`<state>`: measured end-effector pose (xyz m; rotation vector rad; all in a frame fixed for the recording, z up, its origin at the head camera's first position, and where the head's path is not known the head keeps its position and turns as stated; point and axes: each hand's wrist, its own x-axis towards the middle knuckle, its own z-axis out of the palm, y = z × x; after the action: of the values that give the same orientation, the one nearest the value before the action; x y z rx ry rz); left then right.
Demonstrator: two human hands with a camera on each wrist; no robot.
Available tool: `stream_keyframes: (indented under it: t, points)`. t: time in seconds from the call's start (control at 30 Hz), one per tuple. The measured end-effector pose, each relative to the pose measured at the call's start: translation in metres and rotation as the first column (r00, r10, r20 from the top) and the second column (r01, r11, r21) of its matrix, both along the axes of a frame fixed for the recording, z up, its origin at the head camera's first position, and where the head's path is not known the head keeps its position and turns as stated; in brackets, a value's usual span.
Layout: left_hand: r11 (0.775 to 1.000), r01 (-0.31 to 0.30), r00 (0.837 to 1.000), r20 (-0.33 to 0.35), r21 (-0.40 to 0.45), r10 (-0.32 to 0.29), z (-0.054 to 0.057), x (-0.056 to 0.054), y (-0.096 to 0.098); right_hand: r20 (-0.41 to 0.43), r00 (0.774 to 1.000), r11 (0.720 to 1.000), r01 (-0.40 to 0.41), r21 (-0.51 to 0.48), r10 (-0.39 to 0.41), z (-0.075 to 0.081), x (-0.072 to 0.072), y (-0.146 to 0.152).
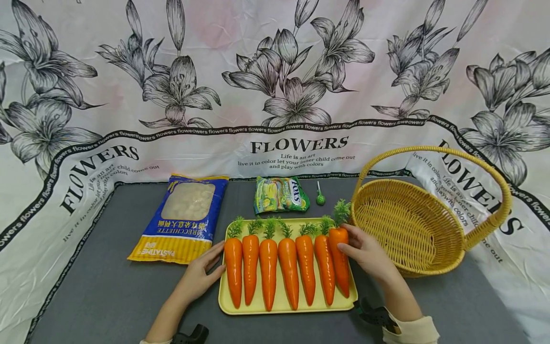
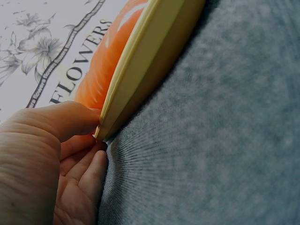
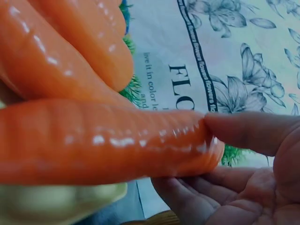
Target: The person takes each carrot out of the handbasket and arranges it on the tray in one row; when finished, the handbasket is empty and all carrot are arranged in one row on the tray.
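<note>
Several orange carrots with green tops, among them a carrot (image 1: 268, 272) near the middle, lie side by side on a yellow tray (image 1: 301, 309). At the tray's left edge, my left hand (image 1: 201, 276) pinches the rim; in the left wrist view, the thumb (image 2: 77, 119) is on the rim and the fingers curl at its outer side. My right hand (image 1: 368, 251) grips the thick top end of the rightmost carrot (image 1: 341, 267), which overlaps its neighbour's top. Thumb and fingers sit on opposite sides of this carrot (image 3: 108, 145) in the right wrist view.
A yellow wicker basket (image 1: 408, 229) with a tall handle stands right of the tray. A blue and yellow pasta bag (image 1: 180, 220) lies to the left. Behind the tray are a green candy bag (image 1: 280, 195) and a green lollipop (image 1: 320, 198). A flower-printed cloth (image 1: 296, 157) hangs behind.
</note>
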<state>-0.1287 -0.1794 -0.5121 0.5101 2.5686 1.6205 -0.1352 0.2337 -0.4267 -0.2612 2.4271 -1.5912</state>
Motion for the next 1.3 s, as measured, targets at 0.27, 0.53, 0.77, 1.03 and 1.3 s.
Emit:
stream_keyframes:
  t: [0.27, 0.53, 0.77, 1.03, 1.3]
  points:
    - [1.000, 0.002, 1.000, -0.001, 0.008, -0.002, -0.002, -0.001, 0.000, 0.037, 0.998, 0.996, 0.053, 0.076, -0.056, -0.005, -0.001, -0.009]
    - [1.000, -0.004, 1.000, -0.001, -0.003, 0.004, -0.002, 0.001, -0.002, 0.073, 0.987, 0.981, 0.134, 0.139, -0.145, -0.011, -0.003, -0.016]
    - [1.000, -0.003, 1.000, -0.010, 0.001, 0.003, -0.001, 0.002, -0.003, 0.086, 0.966, 0.961, 0.228, 0.154, -0.243, -0.018, -0.003, -0.022]
    - [1.000, 0.005, 1.000, -0.003, -0.001, -0.005, 0.001, 0.003, -0.002, 0.108, 0.937, 0.944, 0.328, 0.047, -0.331, -0.031, 0.003, -0.025]
    - [1.000, -0.003, 1.000, -0.002, 0.000, 0.003, 0.002, 0.005, -0.003, 0.135, 0.933, 0.942, 0.335, 0.012, -0.333, -0.038, 0.006, -0.028]
